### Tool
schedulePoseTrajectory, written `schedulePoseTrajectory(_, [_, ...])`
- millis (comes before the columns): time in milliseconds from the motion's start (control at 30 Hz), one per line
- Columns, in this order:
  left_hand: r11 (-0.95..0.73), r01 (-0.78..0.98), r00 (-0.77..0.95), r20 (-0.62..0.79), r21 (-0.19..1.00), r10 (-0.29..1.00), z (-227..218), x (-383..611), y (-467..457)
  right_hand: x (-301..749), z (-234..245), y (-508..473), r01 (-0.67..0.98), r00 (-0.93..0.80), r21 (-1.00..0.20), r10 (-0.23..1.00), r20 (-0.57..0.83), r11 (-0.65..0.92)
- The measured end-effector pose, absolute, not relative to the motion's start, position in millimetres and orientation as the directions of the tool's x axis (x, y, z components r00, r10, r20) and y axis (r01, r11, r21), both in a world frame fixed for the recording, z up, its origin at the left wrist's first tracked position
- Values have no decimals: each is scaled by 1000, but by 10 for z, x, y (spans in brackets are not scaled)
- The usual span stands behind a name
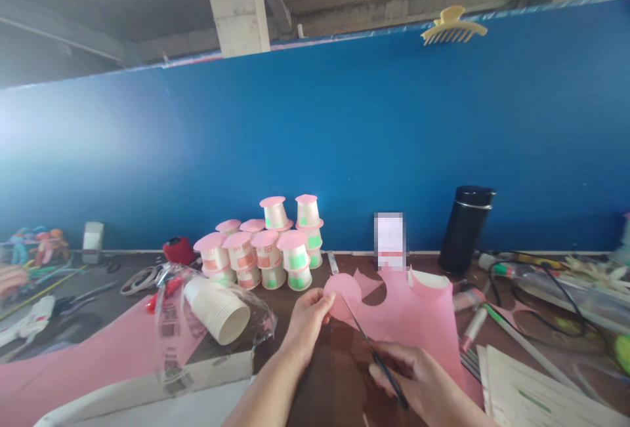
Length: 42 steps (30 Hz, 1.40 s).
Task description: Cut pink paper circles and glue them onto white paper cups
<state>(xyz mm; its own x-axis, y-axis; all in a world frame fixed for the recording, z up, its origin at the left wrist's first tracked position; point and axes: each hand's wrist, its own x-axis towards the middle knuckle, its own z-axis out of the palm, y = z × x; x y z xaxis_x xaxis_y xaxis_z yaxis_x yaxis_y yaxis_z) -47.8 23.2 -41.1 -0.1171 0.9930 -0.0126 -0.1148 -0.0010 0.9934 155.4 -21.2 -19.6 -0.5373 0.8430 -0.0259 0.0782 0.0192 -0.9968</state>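
A round disc of pink paper is pinched at its left edge between the thumb and fingers of my left hand. My right hand grips black-handled scissors, their thin blades lying across the disc towards its middle. Beneath and to the right spreads a pink paper sheet with round cut-outs along its edge. Behind my left hand stand stacked paper cups with pink disc roofs and green or reddish patches.
On the left, a plastic sleeve holds nested paper cups beside more pink paper. A black bottle stands at the back right, before a blue partition. Markers, cables and a stack of papers lie right.
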Motion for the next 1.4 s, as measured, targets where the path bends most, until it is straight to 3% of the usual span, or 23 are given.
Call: schedulePoseTrajectory(1400, [-7,-137,-110,-8,990,994,-469,-460,242,1552,-310,-160,82,-510,-996,860,-21,24])
